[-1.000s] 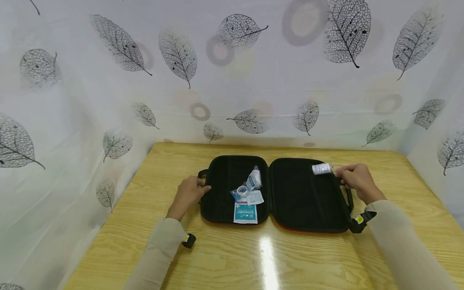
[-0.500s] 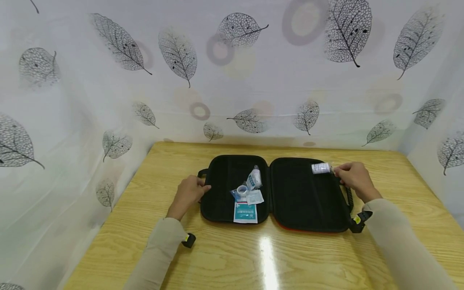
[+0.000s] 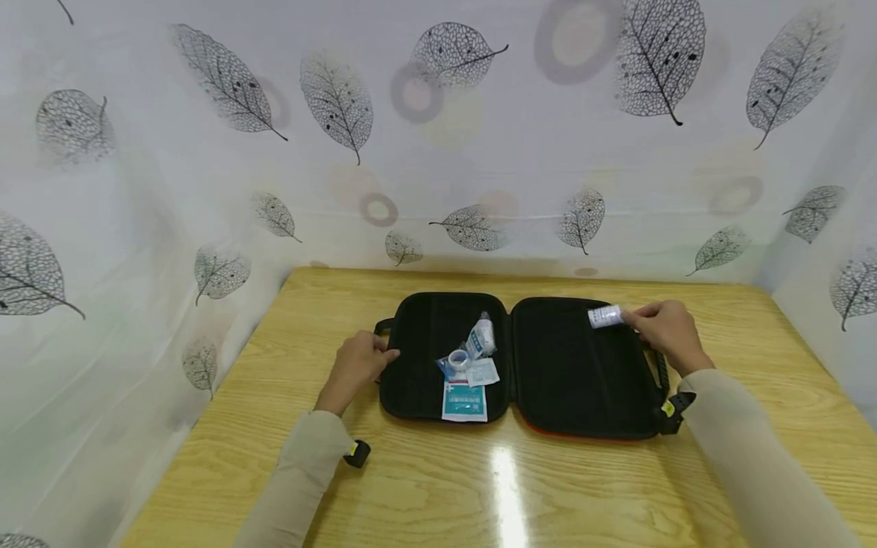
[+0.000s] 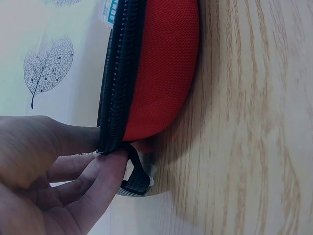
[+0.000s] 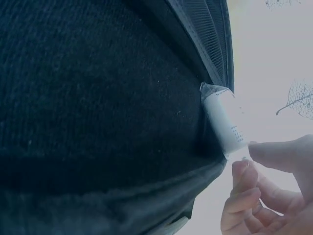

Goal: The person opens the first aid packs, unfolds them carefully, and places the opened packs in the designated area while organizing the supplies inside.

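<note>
A black-lined case (image 3: 558, 373) with a red outer shell (image 4: 166, 63) lies unfolded on the table. At its left edge my left hand (image 3: 358, 365) pinches the zippered rim, thumb on the inner side, fingers near the strap handle (image 4: 137, 181). My right hand (image 3: 668, 331) pinches the end of the clear wrapper round a white bandage roll (image 3: 605, 316). This roll (image 5: 225, 120) lies against the upper right corner of the case's right half. In the left half sit a second wrapped bandage roll (image 3: 482, 337), a tape roll (image 3: 458, 360), a small white packet (image 3: 483, 372) and a teal-and-white packet (image 3: 464, 402).
The case rests on a wood-grain table (image 3: 425, 487) with a bright glare streak in front. A carry handle (image 3: 661, 373) projects from the case's right edge. A leaf-patterned curtain (image 3: 438, 137) hangs behind the table and along both sides.
My right hand has shifted slightly left and up, and the bandage roll in it has tilted a little. My left hand stays on the case's edge.
</note>
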Motion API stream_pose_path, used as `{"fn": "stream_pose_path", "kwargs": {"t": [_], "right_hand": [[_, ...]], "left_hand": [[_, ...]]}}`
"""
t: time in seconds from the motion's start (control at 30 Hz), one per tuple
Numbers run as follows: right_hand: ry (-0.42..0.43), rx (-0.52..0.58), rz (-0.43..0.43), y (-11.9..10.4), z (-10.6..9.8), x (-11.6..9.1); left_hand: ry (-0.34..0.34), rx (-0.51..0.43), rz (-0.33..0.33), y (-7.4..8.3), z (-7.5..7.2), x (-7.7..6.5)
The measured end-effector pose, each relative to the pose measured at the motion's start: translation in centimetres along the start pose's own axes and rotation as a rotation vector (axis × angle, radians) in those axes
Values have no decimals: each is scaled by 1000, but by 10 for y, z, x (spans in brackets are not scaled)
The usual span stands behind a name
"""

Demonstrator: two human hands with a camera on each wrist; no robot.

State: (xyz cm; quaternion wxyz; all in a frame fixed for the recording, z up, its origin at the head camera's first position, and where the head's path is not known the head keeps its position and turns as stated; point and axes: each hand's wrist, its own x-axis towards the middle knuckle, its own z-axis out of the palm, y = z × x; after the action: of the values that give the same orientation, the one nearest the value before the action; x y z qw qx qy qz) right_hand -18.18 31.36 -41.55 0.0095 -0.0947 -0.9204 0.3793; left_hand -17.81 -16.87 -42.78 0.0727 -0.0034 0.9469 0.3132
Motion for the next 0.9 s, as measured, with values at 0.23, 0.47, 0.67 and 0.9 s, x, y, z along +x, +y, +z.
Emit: {"fn": "stream_pose_path", "kwargs": {"t": [0.23,0.47,0.67,0.9], "right_hand": [[33,-72,-12,-5,-3,2],[9,-82,-27,-3,-12,0],[10,-34,-34,-4,-8,2],[-7,-27,-71,-5,-2,5]], "left_hand": [[-7,-1,-6,-1,0,1],[-5,-6,3,-1,0,0],[-1,3,0,0,-1,1],[-5,6,-7,0,1,2]]}}
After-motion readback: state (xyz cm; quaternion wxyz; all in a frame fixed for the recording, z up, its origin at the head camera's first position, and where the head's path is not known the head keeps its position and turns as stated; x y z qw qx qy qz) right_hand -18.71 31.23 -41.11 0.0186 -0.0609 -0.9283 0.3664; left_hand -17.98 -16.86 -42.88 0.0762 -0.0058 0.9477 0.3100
